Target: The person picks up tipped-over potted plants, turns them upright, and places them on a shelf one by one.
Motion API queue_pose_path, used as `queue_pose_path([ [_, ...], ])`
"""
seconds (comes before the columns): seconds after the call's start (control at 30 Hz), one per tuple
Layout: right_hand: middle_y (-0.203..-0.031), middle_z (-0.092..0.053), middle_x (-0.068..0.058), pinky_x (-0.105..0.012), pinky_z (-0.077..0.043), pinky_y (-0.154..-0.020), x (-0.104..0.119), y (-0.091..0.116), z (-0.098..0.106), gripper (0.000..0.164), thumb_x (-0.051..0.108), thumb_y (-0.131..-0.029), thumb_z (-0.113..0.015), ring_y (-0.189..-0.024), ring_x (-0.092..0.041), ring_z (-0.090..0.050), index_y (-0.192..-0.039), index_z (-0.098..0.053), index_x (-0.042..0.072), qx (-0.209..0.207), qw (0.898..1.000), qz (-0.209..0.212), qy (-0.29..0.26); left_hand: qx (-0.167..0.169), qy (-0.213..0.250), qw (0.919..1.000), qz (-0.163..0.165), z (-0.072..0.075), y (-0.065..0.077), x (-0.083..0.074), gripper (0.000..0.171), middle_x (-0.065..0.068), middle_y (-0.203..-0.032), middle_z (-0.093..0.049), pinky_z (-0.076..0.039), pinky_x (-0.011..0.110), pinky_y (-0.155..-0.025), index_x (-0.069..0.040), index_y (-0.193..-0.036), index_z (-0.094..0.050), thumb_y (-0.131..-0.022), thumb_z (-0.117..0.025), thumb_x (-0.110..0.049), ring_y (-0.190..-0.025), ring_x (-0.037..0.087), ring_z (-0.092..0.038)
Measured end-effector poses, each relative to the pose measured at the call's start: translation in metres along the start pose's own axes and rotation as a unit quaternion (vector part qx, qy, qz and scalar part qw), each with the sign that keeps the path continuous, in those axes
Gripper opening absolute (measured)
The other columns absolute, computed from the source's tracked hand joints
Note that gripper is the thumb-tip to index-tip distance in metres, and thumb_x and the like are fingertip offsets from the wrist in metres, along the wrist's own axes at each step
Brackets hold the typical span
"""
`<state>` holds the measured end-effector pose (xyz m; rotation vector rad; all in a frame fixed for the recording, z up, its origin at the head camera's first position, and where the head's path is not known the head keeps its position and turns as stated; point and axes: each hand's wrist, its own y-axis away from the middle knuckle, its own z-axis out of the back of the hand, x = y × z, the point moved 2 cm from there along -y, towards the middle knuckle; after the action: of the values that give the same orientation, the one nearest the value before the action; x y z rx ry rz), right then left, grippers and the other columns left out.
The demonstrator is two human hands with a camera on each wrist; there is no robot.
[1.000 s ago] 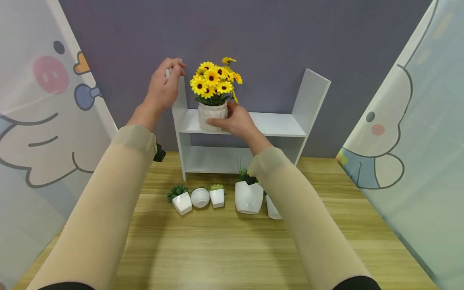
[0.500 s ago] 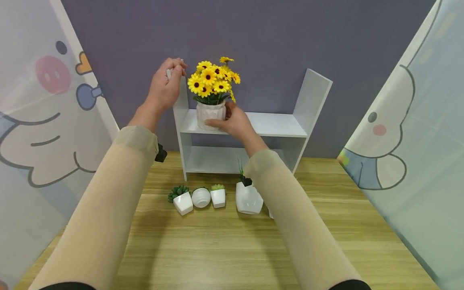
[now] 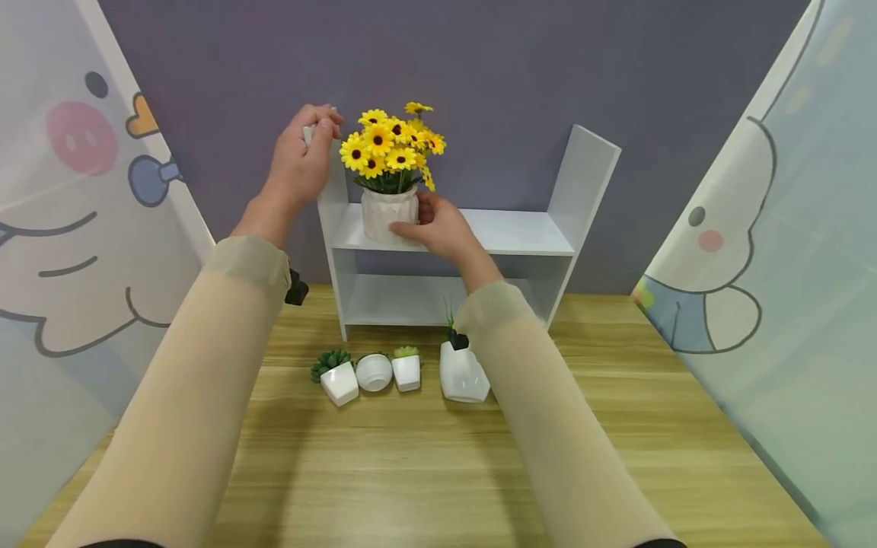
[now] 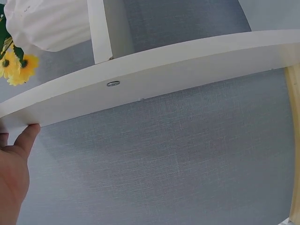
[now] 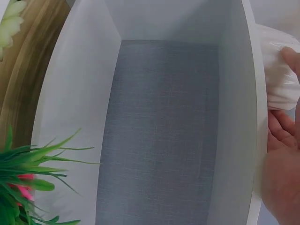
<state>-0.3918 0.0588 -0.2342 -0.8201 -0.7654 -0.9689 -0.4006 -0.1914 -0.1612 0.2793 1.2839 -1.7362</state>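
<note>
A white textured pot of yellow artificial flowers point(image 3: 389, 215) stands upright on the upper board of the white shelf point(image 3: 521, 232), close to its left side panel. My right hand point(image 3: 448, 232) grips the pot from the right, its thumb across the front and its fingers partly hidden behind. In the right wrist view, the thumb of that right hand point(image 5: 283, 180) lies on the pot point(image 5: 279, 70). My left hand point(image 3: 299, 160) holds the top end of the left side panel point(image 3: 333, 198). The left wrist view shows the thumb of my left hand point(image 4: 11, 176) against the panel's edge point(image 4: 154, 84).
Before the shelf, a succulent in a tilted white pot point(image 3: 339, 383), a round white pot point(image 3: 374, 373) and a small square pot point(image 3: 407, 373) line the wooden table point(image 3: 384, 472). A larger white pot point(image 3: 462, 374) lies partly behind my right sleeve. Cartoon-printed panels flank both sides.
My right hand and the flower pot have shifted slightly left, nearer the left side panel. The left hand keeps its hold on that panel. The head view has moved a little.
</note>
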Motion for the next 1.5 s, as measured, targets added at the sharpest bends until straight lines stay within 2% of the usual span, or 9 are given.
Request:
queue_pose_path([
  [0.43, -0.158, -0.060, -0.006, -0.039, -0.055, -0.113, 0.003, -0.001, -0.015, 0.093, 0.044, -0.096, -0.086, -0.142, -0.022, -0.061, -0.169, -0.038, 0.012, -0.028, 0.999, -0.013, 0.012, -0.009, 0.009, 0.9999, -0.006, 0.005, 0.000, 0.004, 0.027, 0.001, -0.161, -0.056, -0.031, 0.035, -0.133, -0.026, -0.111, -0.054, -0.118, -0.033, -0.042, -0.162, 0.004, -0.036],
  [0.7, -0.160, -0.058, -0.003, -0.038, -0.055, -0.113, 0.005, 0.000, -0.018, 0.090, 0.048, -0.095, -0.086, -0.142, -0.021, -0.061, -0.165, -0.042, 0.013, -0.044, 0.998, -0.015, 0.038, -0.012, 0.012, 0.9998, -0.008, 0.004, 0.001, 0.002, 0.027, 0.002, -0.161, -0.056, -0.030, 0.033, -0.133, -0.024, -0.114, -0.054, -0.118, -0.033, -0.041, -0.162, 0.005, -0.036],
  [1.07, -0.161, -0.057, -0.005, -0.040, -0.053, -0.116, 0.004, 0.003, -0.017, 0.094, 0.046, -0.094, -0.087, -0.144, -0.022, -0.060, -0.168, -0.039, 0.013, -0.043, 0.998, -0.005, 0.047, -0.010, 0.013, 0.9998, -0.009, 0.003, 0.004, 0.000, 0.029, 0.001, -0.161, -0.055, -0.033, 0.035, -0.132, -0.023, -0.115, -0.054, -0.118, -0.033, -0.042, -0.161, 0.007, -0.038],
  [1.27, -0.165, -0.054, -0.003, -0.039, -0.050, -0.120, 0.004, 0.005, -0.015, 0.094, 0.050, -0.093, -0.087, -0.149, -0.022, -0.055, -0.167, -0.040, 0.015, -0.053, 0.997, -0.013, 0.061, -0.006, 0.011, 0.9999, -0.002, 0.004, 0.004, 0.000, 0.029, 0.000, -0.161, -0.055, -0.035, 0.036, -0.130, -0.024, -0.114, -0.054, -0.118, -0.032, -0.043, -0.157, 0.012, -0.043],
  [1.5, -0.169, -0.049, -0.003, -0.041, -0.047, -0.124, 0.004, 0.016, -0.003, 0.095, 0.050, -0.094, -0.086, -0.154, -0.022, -0.051, -0.169, -0.037, 0.017, -0.049, 0.997, -0.024, 0.052, -0.002, 0.016, 0.9999, -0.005, 0.003, 0.003, 0.001, 0.027, 0.000, -0.163, -0.054, -0.030, 0.033, -0.133, -0.024, -0.115, -0.053, -0.118, -0.032, -0.041, -0.163, 0.004, -0.033],
])
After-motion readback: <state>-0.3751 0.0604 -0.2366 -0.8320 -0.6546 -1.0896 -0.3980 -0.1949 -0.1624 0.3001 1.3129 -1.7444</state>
